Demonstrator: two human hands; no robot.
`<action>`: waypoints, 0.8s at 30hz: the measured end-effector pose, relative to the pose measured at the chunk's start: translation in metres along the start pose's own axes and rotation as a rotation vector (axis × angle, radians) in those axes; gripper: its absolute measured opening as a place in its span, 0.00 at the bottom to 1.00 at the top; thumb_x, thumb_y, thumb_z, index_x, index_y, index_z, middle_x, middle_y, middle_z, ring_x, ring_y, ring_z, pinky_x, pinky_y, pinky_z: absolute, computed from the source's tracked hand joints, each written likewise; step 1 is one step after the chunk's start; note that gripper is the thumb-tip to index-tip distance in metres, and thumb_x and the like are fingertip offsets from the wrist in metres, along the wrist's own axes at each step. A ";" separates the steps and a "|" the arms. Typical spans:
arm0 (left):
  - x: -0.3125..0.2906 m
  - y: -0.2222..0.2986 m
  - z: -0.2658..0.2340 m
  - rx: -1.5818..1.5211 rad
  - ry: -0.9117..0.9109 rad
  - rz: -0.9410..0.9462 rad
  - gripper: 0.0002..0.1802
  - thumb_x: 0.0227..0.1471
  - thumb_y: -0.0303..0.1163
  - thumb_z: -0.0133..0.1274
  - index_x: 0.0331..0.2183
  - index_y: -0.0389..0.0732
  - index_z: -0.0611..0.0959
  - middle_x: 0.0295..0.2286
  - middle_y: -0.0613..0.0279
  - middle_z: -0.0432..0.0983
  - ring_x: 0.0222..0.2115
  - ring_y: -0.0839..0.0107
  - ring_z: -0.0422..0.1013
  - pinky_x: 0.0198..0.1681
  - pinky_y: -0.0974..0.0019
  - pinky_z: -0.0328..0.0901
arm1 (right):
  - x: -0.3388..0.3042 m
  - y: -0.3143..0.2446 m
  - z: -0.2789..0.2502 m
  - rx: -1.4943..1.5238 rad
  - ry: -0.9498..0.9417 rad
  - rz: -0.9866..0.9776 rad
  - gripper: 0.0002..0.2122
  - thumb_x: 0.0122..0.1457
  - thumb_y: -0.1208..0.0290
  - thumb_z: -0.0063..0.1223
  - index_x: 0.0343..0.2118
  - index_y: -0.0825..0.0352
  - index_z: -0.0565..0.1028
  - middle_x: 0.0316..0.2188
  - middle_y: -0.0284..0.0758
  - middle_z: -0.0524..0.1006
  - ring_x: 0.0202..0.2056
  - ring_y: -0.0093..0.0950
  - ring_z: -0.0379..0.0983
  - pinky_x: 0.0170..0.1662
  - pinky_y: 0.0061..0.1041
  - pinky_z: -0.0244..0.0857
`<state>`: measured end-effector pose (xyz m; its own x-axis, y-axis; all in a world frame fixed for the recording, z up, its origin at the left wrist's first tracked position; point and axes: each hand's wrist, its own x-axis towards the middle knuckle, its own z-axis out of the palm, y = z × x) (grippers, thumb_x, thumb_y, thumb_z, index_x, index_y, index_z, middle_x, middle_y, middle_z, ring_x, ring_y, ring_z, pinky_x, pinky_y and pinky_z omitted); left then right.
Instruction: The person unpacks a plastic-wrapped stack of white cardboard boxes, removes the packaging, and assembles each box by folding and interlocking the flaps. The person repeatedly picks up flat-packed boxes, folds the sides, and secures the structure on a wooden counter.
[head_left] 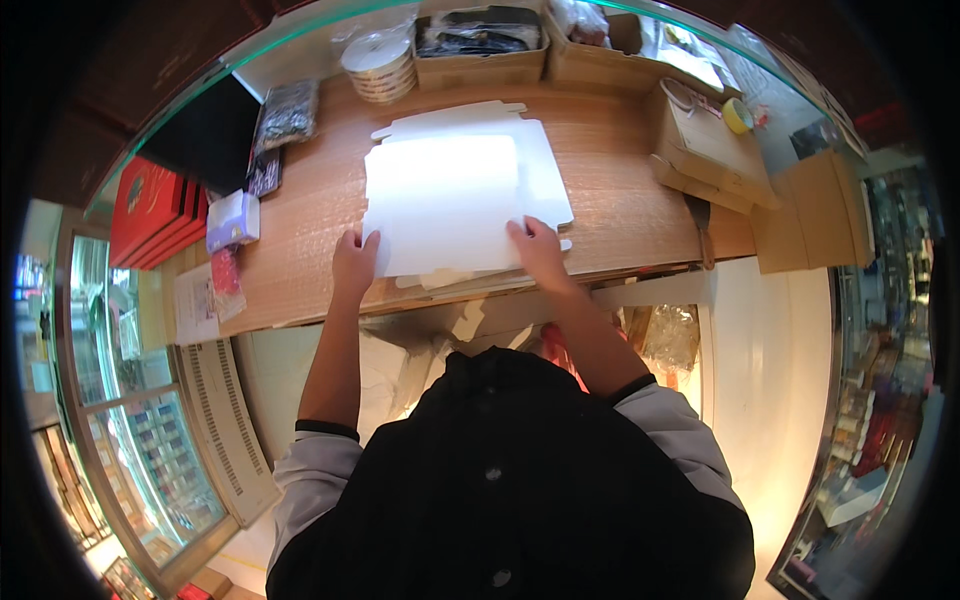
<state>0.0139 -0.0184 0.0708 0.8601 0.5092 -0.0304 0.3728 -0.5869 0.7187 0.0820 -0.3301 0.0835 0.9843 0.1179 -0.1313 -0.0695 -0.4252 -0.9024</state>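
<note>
White die-cut cardboard blank (440, 205) at the near edge of the tabletop (615, 150), roughly mid-width, lying over a second white blank (545, 170) that shows past its far and right edges; small tabs along the sides; upper panel looks slightly bowed; whether the near edge rests on wood or is lifted, cannot tell.

Left hand (355, 262) grasping the blank by its left edge near the near-left corner, thumb on top, other fingers mostly hidden; right hand (538, 250) grasping it near the near-right corner, thumb on the face, fingers curled at the edge.

Handling, as judged: light, thin, springy-stiff board; smooth, somewhat slippery face, could slide on the blank below; creases and tabs bend or dent easily; best held by opposite side edges near the corners, flat pinch, no pressing on the tabs.

Around it: stack of white rolls (380, 65) and open carton of dark packets (482, 65) at the far edge; brown cardboard box (705, 145) with yellow tape roll (738, 116) toward the far-right corner; red boxes (150, 212) and tissue pack (233, 220) at the left edge.
</note>
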 end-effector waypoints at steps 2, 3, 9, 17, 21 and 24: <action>0.002 -0.005 0.007 0.073 -0.037 -0.044 0.21 0.49 0.46 0.55 0.26 0.35 0.73 0.25 0.50 0.73 0.27 0.55 0.70 0.32 0.57 0.64 | 0.005 0.022 0.006 -0.070 -0.020 0.077 0.22 0.51 0.56 0.57 0.38 0.74 0.74 0.30 0.43 0.74 0.31 0.36 0.71 0.36 0.33 0.65; 0.002 -0.007 0.009 0.107 -0.043 -0.073 0.21 0.49 0.46 0.55 0.26 0.35 0.73 0.25 0.51 0.73 0.27 0.56 0.71 0.32 0.57 0.64 | 0.004 0.017 0.007 -0.074 0.015 0.105 0.22 0.51 0.55 0.57 0.37 0.74 0.74 0.29 0.43 0.74 0.31 0.37 0.71 0.36 0.33 0.65; 0.011 -0.017 0.022 0.047 -0.113 -0.126 0.25 0.50 0.49 0.53 0.35 0.33 0.78 0.29 0.47 0.77 0.31 0.56 0.73 0.35 0.58 0.65 | 0.015 0.015 0.008 -0.189 0.007 0.168 0.21 0.50 0.52 0.56 0.30 0.71 0.75 0.25 0.42 0.76 0.30 0.38 0.72 0.36 0.33 0.66; -0.007 0.054 -0.049 -0.182 -0.397 -0.088 0.17 0.54 0.39 0.52 0.34 0.32 0.78 0.26 0.62 0.74 0.29 0.76 0.66 0.34 0.68 0.63 | -0.003 0.007 -0.023 -0.089 -0.025 0.173 0.21 0.53 0.52 0.55 0.21 0.71 0.75 0.21 0.43 0.75 0.27 0.33 0.73 0.33 0.31 0.66; -0.066 0.121 -0.077 -0.529 -0.311 0.239 0.17 0.52 0.28 0.53 0.44 0.33 0.71 0.39 0.61 0.71 0.40 0.75 0.65 0.45 0.71 0.60 | -0.047 -0.007 -0.073 0.145 -0.220 0.252 0.25 0.55 0.50 0.51 0.45 0.70 0.72 0.33 0.41 0.76 0.30 0.31 0.74 0.33 0.29 0.68; -0.099 0.174 -0.081 -0.529 -0.312 0.482 0.19 0.50 0.25 0.54 0.45 0.34 0.70 0.40 0.58 0.72 0.43 0.68 0.66 0.50 0.65 0.58 | -0.108 -0.047 -0.152 0.742 -0.252 0.176 0.31 0.59 0.49 0.46 0.59 0.67 0.61 0.49 0.40 0.70 0.41 0.36 0.73 0.38 0.35 0.70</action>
<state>-0.0347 -0.1196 0.2549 0.9724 0.0273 0.2316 -0.2149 -0.2804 0.9355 0.0033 -0.4595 0.2031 0.8887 0.3412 -0.3061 -0.3974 0.2408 -0.8855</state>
